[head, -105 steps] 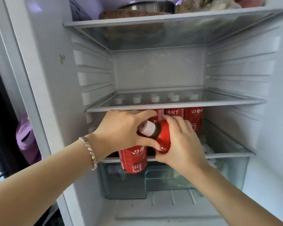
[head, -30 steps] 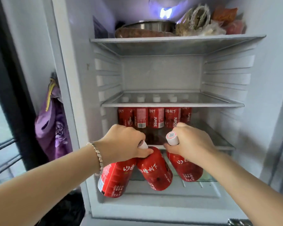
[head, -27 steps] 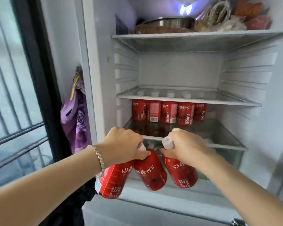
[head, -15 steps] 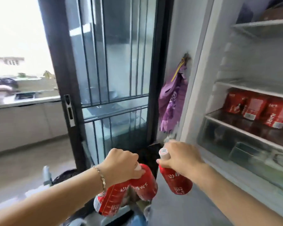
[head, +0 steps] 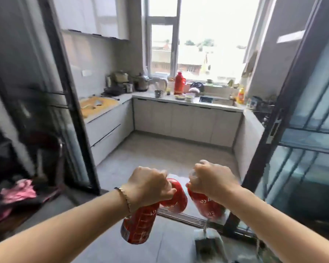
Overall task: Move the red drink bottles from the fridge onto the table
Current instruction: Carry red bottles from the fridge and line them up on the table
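My left hand [head: 149, 184] grips two red drink bottles by their necks. One red bottle [head: 139, 224] hangs down under my wrist, and the second red bottle [head: 176, 196] tilts toward the middle. My right hand [head: 210, 178] grips a third red drink bottle [head: 205, 205] by its white-capped top, and the bottle's body hangs below my fist. All three bottles are in the air above the grey floor. Neither the fridge nor a table is in view.
A black-framed sliding glass door stands open, with one panel [head: 65, 92] at left and one panel [head: 302, 111] at right. Beyond is a kitchen with an L-shaped counter [head: 179, 100] crowded with pots and a red thermos [head: 179, 83]. Pink cloth [head: 17, 192] lies on a dark chair at left. The door track [head: 188, 217] crosses the floor ahead.
The view has swung left, away from the fridge, to face the kitchen doorway. Both hands keep their hold on the same three bottles, carried along at about the same height.
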Demonstrator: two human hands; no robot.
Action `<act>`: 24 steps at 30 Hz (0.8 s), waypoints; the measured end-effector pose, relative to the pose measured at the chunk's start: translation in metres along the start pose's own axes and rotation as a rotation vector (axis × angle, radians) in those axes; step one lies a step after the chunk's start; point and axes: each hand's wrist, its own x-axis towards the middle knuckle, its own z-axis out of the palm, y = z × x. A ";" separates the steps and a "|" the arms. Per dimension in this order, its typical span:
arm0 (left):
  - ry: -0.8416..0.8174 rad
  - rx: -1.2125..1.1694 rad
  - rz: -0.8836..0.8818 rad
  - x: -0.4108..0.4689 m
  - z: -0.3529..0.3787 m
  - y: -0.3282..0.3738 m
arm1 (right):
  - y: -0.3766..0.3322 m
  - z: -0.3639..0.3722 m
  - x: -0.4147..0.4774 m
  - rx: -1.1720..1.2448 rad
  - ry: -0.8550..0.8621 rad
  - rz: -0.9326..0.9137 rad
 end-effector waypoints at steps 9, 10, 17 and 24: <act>-0.153 0.105 -0.458 -0.197 0.013 -0.242 | -0.297 0.021 0.119 0.148 -0.021 -0.410; -0.160 0.117 -0.508 -0.217 0.015 -0.266 | -0.329 0.022 0.128 0.164 -0.026 -0.460; -0.199 0.122 -0.870 -0.345 0.035 -0.402 | -0.539 0.041 0.186 0.174 -0.122 -0.792; -0.266 0.178 -1.099 -0.428 0.051 -0.514 | -0.710 0.051 0.244 0.166 -0.207 -1.057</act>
